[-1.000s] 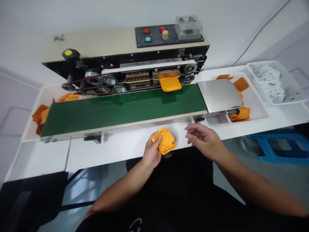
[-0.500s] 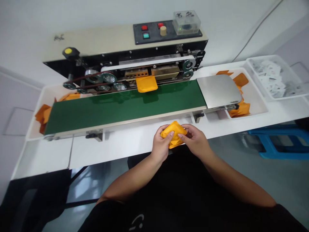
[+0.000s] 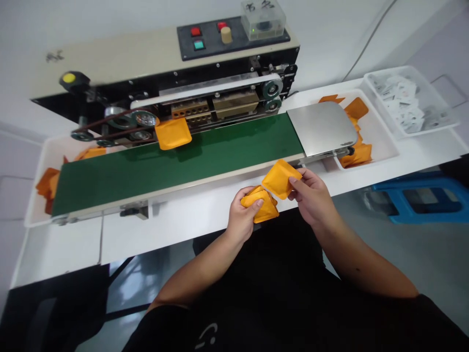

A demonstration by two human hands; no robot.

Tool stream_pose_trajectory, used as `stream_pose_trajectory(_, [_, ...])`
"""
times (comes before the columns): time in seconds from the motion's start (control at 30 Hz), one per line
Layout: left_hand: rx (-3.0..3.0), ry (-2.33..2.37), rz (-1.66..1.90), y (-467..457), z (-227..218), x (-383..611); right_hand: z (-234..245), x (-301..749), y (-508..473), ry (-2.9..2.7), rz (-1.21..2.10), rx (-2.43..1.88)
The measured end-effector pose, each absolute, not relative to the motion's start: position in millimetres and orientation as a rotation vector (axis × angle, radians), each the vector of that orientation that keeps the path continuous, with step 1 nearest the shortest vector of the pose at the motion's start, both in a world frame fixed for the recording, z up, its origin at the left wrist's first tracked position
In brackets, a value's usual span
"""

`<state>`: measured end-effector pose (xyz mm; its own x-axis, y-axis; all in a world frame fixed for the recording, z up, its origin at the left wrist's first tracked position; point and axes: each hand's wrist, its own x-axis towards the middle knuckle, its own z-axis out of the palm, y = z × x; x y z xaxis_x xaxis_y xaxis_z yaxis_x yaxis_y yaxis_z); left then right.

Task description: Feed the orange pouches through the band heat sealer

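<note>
Half a second ago both hands met on the stack. Now the right hand (image 3: 312,198) has drawn one orange pouch (image 3: 281,177) off it and pinches it by its edge between thumb and fingers, just up and right of the left hand (image 3: 241,222). The left hand is curled around the stack of pouches (image 3: 262,209), thumb on top. Beyond both hands, a sealed pouch (image 3: 173,134) on the green belt (image 3: 205,159) has ridden further left along the sealing machine (image 3: 146,63).
</note>
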<state>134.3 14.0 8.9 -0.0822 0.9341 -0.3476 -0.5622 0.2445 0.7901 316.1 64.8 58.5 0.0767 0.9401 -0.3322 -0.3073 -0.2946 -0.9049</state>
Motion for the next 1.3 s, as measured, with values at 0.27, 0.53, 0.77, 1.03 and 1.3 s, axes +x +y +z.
stream_pose_trajectory(0.27, [0.449,1.073,1.306,15,8,132,69,324,62,-0.514,1.663,-1.134])
stream_pose_trajectory(0.53, [0.403,1.080,1.297,13,9,125,108,345,95,-0.604,1.696,-1.063])
stream_pose_trajectory(0.77, [0.363,1.108,1.303,12,9,119,141,360,182,-0.781,1.512,-1.326])
stream_pose_trajectory(1.03, [0.339,1.106,1.313,14,7,116,133,347,242,-0.851,1.452,-1.476])
stream_pose_trajectory(1.3, [0.330,1.097,1.314,17,5,112,120,337,251,-0.865,1.505,-1.461])
